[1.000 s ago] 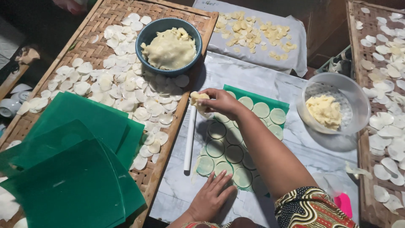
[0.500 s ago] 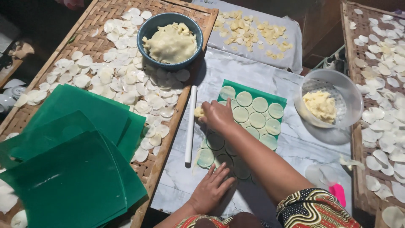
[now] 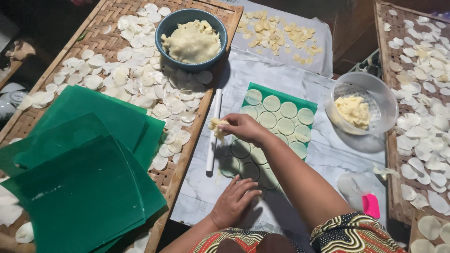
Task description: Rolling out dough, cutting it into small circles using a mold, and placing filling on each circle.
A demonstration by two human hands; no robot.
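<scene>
Dough (image 3: 214, 126) is pinched in the fingers of the right hand (image 3: 239, 129) over the green sheet's (image 3: 281, 117) left edge, while the left hand (image 3: 233, 200) is pressed flat and released on the table (image 3: 323, 159); the flattened discs (image 3: 272, 103) could be smeared if the lump is dropped.

Sheet w/ flat dough discs (image 3: 276, 122) sits center on the table cover (image 3: 328, 154). Rolling stick (image 3: 213, 131) lies just left of it, along the edge of the left woven tray (image 3: 112, 42). Bowl of dough (image 3: 191, 40) is on that tray at the far end, loose discs (image 3: 136, 84) spread in front of it, stack of plastic sheets (image 3: 79, 178) nearer. Clear tub (image 3: 363, 105) is right of the disc sheet; 2nd tray (image 3: 412, 107) further right. Cloth w/ dough bits (image 3: 281, 35) lies behind. Right hand (image 3: 241, 129) is over the sheet's left edge w/ a dough lump (image 3: 215, 126); left hand (image 3: 234, 201) rests flat at the near edge.
</scene>
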